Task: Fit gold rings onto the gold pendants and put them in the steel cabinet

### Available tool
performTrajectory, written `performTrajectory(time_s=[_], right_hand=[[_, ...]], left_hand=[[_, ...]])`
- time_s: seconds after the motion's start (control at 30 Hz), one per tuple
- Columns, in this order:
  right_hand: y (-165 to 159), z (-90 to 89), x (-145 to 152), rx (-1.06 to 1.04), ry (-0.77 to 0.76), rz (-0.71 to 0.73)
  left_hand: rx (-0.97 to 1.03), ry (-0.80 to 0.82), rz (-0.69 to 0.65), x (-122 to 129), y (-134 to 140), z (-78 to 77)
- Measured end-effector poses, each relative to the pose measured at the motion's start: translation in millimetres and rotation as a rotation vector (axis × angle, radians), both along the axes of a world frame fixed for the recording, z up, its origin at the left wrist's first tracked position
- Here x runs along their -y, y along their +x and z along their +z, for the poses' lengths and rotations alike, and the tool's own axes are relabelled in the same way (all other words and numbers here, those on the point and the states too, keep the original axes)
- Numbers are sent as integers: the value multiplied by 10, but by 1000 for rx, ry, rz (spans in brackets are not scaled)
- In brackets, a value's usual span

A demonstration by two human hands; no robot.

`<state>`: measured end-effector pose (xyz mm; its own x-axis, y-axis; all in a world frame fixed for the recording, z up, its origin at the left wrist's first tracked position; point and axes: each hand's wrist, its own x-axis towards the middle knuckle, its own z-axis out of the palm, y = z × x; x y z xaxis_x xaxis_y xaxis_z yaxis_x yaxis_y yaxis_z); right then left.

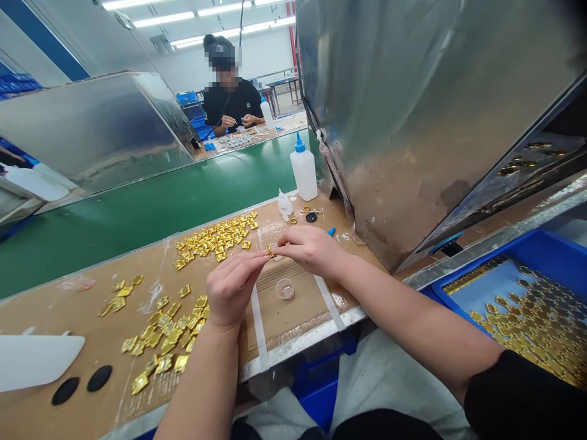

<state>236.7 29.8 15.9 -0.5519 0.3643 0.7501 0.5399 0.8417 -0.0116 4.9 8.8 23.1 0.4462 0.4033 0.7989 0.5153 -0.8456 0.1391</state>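
Observation:
My left hand (233, 286) pinches a small gold-coloured metal piece (270, 250) at its fingertips, above the cardboard-covered bench. From the other side, the closed fingertips of my right hand (312, 249) meet the same piece. Its exact kind is too small to make out. Just below the hands stands a small clear round cup (285, 289). Beyond my left hand spreads a pile of small gold square pieces (213, 237). A second group of larger gold pieces (172, 333) lies left of my left wrist, partly hidden by the forearm.
A large white bottle with a blue cap (304, 171) and a small dropper bottle (285, 205) stand behind my hands. Metal housing (394, 122) rises at right, above a blue tray (557, 244) of gold pieces. Across the green belt (151, 214), a person (235, 104) works.

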Motion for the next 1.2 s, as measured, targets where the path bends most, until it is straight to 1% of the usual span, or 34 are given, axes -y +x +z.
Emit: performTrajectory(time_s=[0.1, 0.17, 0.2, 0.27, 0.37, 0.47, 0.53, 0.6, 0.67, 0.77, 0.9, 0.97, 1.03, 1.1, 1.2], right_hand=[[-3, -9, -5, -26, -69, 0], [-6, -9, -6, -107, -148, 7], [-9, -6, -6, -166, -191, 17], [-19, 3, -5, -308, -277, 44], [-47, 6, -17, -511, -384, 95], [-87, -18, -47, -646, -452, 107], [-114, -44, -69, -686, -475, 101], [-137, -70, -84, -687, -492, 100], [-155, -92, -91, -652, -515, 86], [-174, -122, -97, -570, -560, 29], [-191, -154, -116, -517, -603, -14], [-197, -163, -125, -510, -626, -33], [-200, -165, -129, -502, -651, -45], [-200, -167, -129, -494, -680, -48], [-196, -181, -133, -478, -716, -57]], left_hand=[[-12, 13, 1, -1, 2, -8], [14, 17, 23, -9, -5, -12], [38, 21, 57, -17, -14, -13], [112, 5, 171, -38, -38, -18], [229, -94, 362, -71, -75, -29], [289, -166, 482, -80, -84, -21], [273, -189, 553, -66, -85, 21], [178, -231, 634, -47, -109, 100], [31, -320, 723, -37, -178, 201], [-182, -450, 844, -66, -372, 326], [-430, -519, 963, -180, -696, 381], [-508, -534, 991, -252, -814, 393], [-544, -520, 992, -339, -871, 417], [-571, -491, 979, -446, -865, 449], [-621, -454, 938, -636, -772, 486]])
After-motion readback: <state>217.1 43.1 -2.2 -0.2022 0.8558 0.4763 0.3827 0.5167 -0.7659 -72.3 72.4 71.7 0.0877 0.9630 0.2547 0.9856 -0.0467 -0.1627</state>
